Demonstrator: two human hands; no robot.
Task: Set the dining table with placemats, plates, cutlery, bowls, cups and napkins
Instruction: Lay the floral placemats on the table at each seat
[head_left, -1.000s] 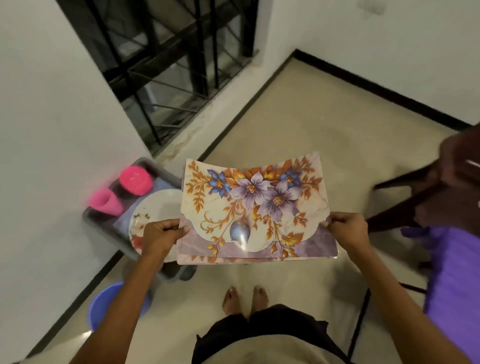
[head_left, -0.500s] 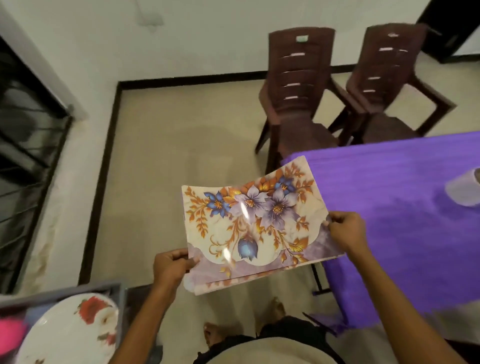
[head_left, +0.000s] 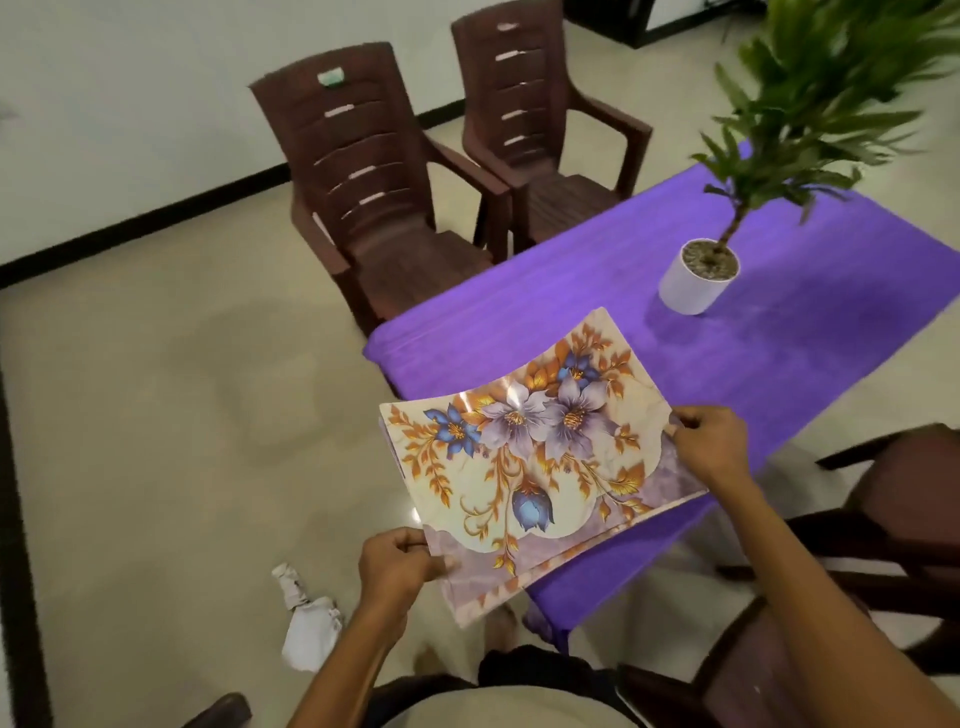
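A glossy floral placemat (head_left: 535, 457), cream with purple and blue flowers and orange leaves, hangs in the air over the near corner of the table, which wears a purple cloth (head_left: 779, 343). It looks like a thin stack, with a second edge showing underneath. My left hand (head_left: 397, 564) pinches its near left edge. My right hand (head_left: 709, 444) pinches its right edge. The mat bows slightly between the two hands.
A white pot with a green plant (head_left: 698, 278) stands on the table. Two brown plastic chairs (head_left: 384, 208) stand at its far side; more chairs (head_left: 893, 519) are close on my right. A white cloth bundle (head_left: 309, 613) lies on the floor by my feet.
My view has swung right from the tray of dishes by the wall to the table. The placemat, held in both hands throughout, now hangs over the table's corner.
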